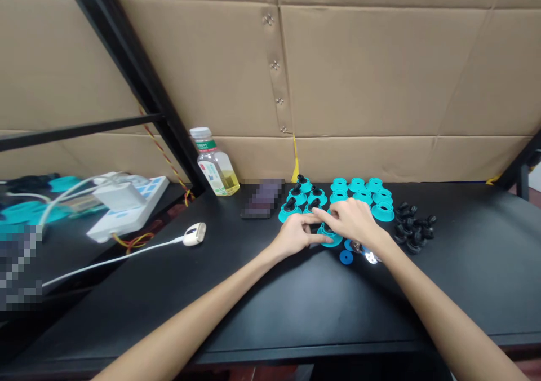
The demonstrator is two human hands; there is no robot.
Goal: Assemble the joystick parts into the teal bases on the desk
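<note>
The left grip and right grip curl together over a turquoise flanged disc near the middle of the worktop; any clamp is unclear. A blue disc lies just beside; more turquoise discs and black knobs sit farther off.

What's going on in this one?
A person is working with both bare hands at a black desk. The left hand and right hand meet over a teal disc. Behind them stand more teal discs, some topped with black knobs, others bare. A heap of loose black knobs lies to the right, and a small blue disc lies just below the right hand.
</note>
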